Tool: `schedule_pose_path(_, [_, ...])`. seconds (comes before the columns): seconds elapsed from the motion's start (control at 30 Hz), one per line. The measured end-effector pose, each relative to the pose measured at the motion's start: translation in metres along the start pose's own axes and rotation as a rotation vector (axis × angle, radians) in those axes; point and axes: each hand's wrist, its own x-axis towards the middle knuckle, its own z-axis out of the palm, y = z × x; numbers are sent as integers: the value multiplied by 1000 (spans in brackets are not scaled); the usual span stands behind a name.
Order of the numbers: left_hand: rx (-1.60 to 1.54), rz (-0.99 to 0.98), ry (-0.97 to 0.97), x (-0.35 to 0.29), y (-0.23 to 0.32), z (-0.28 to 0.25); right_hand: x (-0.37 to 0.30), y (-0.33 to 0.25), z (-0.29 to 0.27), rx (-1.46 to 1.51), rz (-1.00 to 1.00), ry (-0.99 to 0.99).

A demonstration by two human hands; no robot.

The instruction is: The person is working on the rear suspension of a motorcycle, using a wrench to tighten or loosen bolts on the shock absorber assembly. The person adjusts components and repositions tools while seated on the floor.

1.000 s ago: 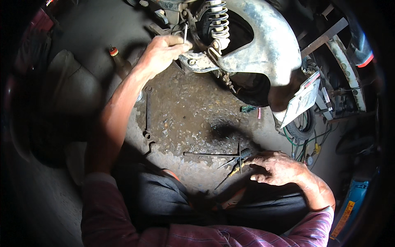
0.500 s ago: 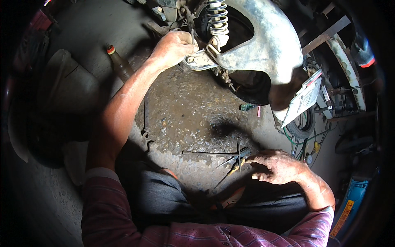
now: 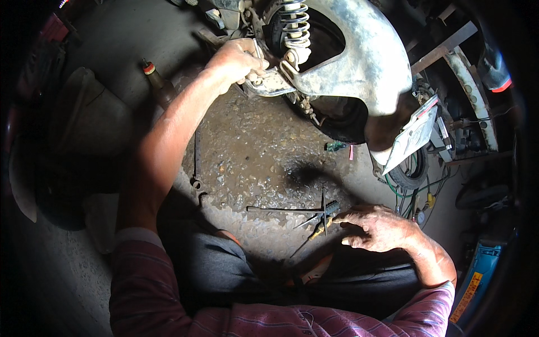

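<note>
My left hand [image 3: 234, 60] is closed at the swingarm end, thumb and fingers pinching a thin metal rod [image 3: 257, 49] that sticks up past the knuckles. Just right of it lies the dirty metal bracket [image 3: 269, 84] below the coil-spring shock absorber [image 3: 295, 25]. A worn rear fender [image 3: 359, 50] covers the wheel [image 3: 339, 115]. My right hand [image 3: 379, 227] hangs over my right knee, fingers loosely apart, holding nothing I can see. Near its fingertips lie a yellow-handled screwdriver [image 3: 319, 229] and a cross-shaped T-wrench [image 3: 281, 210]; whether it touches them I cannot tell.
A long wrench [image 3: 197, 160] lies on the wet, gritty floor [image 3: 241, 146]. On the left stand a red-collared bottle [image 3: 157, 81] and a pale bucket [image 3: 92, 112]. At right are a hanging card [image 3: 412, 135], a loose tyre [image 3: 412, 168], hoses and a blue case [image 3: 480, 275].
My left hand has shifted slightly left with the rod, which now leans more to the left. My right hand stays in place.
</note>
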Motion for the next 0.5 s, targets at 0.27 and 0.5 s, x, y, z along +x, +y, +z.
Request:
schedule_pose_path(0.27, [459, 372, 116, -26, 4, 27, 4, 1, 0, 11, 9, -4])
schedule_pose_path(0.5, [772, 963, 313, -62, -11, 52, 3, -2, -6, 1, 40, -9])
